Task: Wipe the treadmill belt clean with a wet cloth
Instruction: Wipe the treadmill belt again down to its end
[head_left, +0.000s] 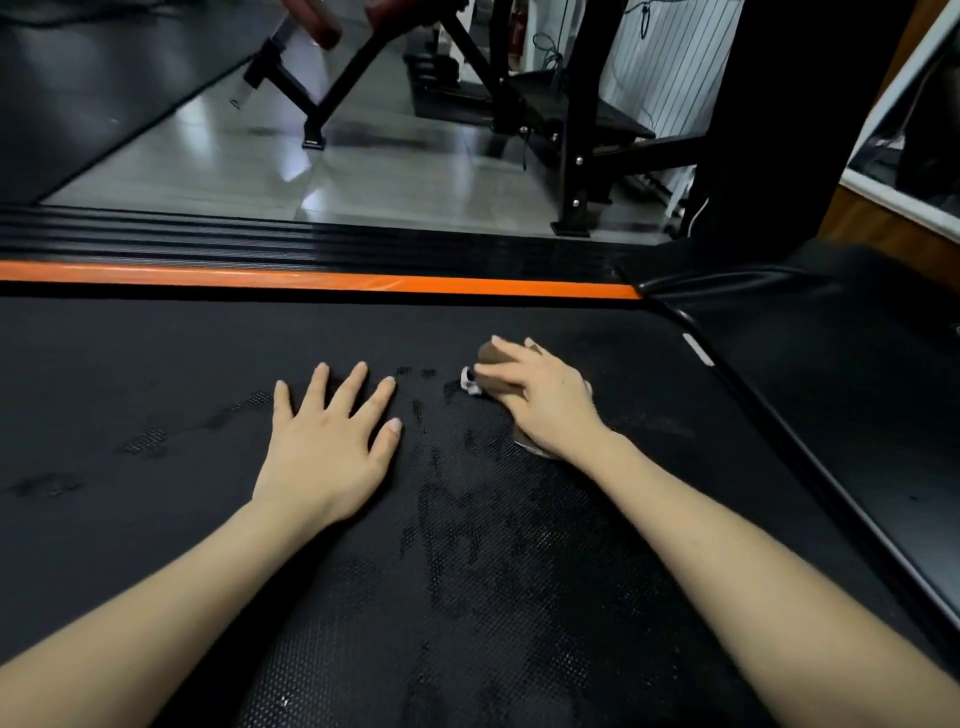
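View: head camera, looking down on the treadmill.
Belt (156, 364): black, textured, and fills the lower half of the picture.
Left grip (324, 441): palm down on the belt with fingers spread wide and straight, holding nothing.
Right grip (545, 400): at 3 o'clock of the left grip and apart from it. Its fingers are stretched nearly flat, pressing down on the cloth.
Cloth (491, 353): brown, bunched flat on the belt, and mostly hidden beneath the right grip.
Cloth against grip: a fold sticks out past the fingertips at 11 o'clock, a thin edge shows by the wrist at 6 o'clock, and a small white bit (470, 384) peeks out at 9 o'clock.
Wet patches (467, 519): darker, shiny blotches on the belt between the two forearms, with smaller spots out at 9 o'clock of the left grip.
Orange stripe (311, 275): runs along the belt's far edge at 12 o'clock, with a ribbed black side rail (260, 236) just beyond it.
Floor (234, 166): glossy grey tiles beyond the rail.
Gym frame (571, 130): black and stands on the floor at 1 o'clock.
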